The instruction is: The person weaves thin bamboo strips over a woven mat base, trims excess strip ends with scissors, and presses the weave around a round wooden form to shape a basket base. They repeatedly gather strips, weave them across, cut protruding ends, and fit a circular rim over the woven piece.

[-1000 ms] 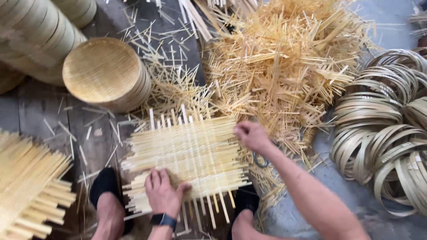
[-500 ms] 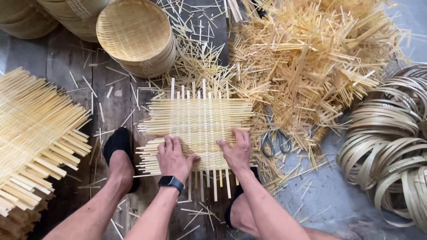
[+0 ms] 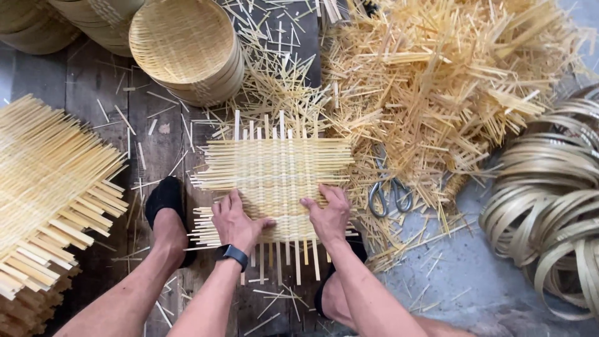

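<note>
left hand (image 3: 236,219): flat, fingers spread, palm pressed on the near-left part of the woven bamboo mat (image 3: 274,178); gripped nothing. Smartwatch (image 3: 231,254) on that wrist.
right hand (image 3: 329,212): also flat on the mat, near-right part, fingers loosely curled at the weave; held nothing that I could see.
mat position: lay on the plank floor (image 3: 100,100) between the person's two feet, black shoe (image 3: 163,198) touching near its left edge, offcut pile (image 3: 437,81) against its right and far edges.
mat axis: roughly square weave. Horizontal strips ran left-right; vertical strips pointed away from the person, loose ends sticking out far and near. No clear long axis.
risk: unlocked strip ends looked likely to slide or fan out if either palm lifted unevenly; splinters to bare palms probable.
risk 2: scissors (image 3: 387,193) sat half buried in offcuts just right of the mat, easy to knock or lean on.
nearby: stacked round baskets (image 3: 187,47) at far left, flat strip bundle (image 3: 50,181) at left edge, coiled bamboo hoops (image 3: 549,206) at right.
</note>
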